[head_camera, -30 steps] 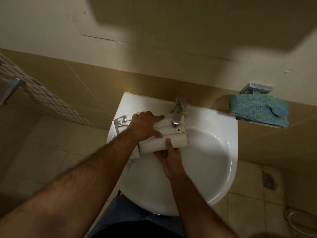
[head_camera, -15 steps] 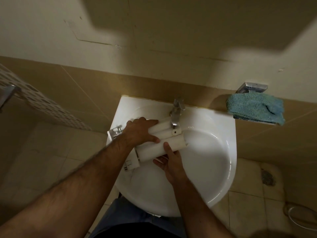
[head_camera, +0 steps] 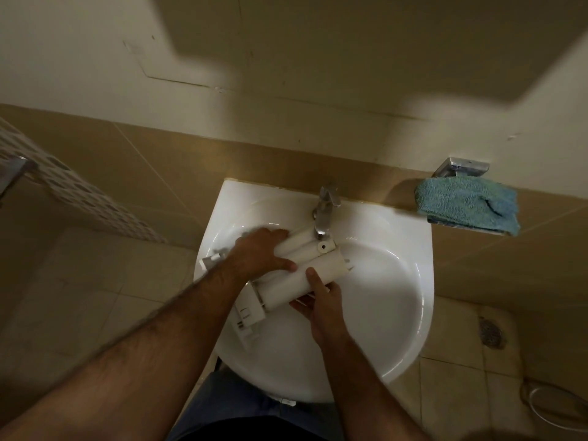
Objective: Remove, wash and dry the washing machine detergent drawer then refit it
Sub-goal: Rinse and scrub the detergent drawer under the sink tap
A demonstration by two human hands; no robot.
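The white plastic detergent drawer (head_camera: 313,265) lies across the white sink (head_camera: 397,297), underside up, its far end under the chrome tap (head_camera: 324,214). My left hand (head_camera: 257,253) presses flat on top of the drawer's left part. From below, my right hand (head_camera: 321,300) holds the drawer's near edge, thumb on top and fingers underneath. The drawer's front panel (head_camera: 246,316) points down-left over the basin. I cannot tell whether water is running from the tap.
A blue-green towel (head_camera: 467,205) rests on a chrome wall holder right of the sink. Tan tiled wall runs behind. A floor drain (head_camera: 491,334) and a hose (head_camera: 553,405) lie at the lower right. A patterned tile strip runs at the left.
The drawer has shifted slightly down and left in the basin, tilting more, with its front panel lower. Both hands stay on it in the same grip.
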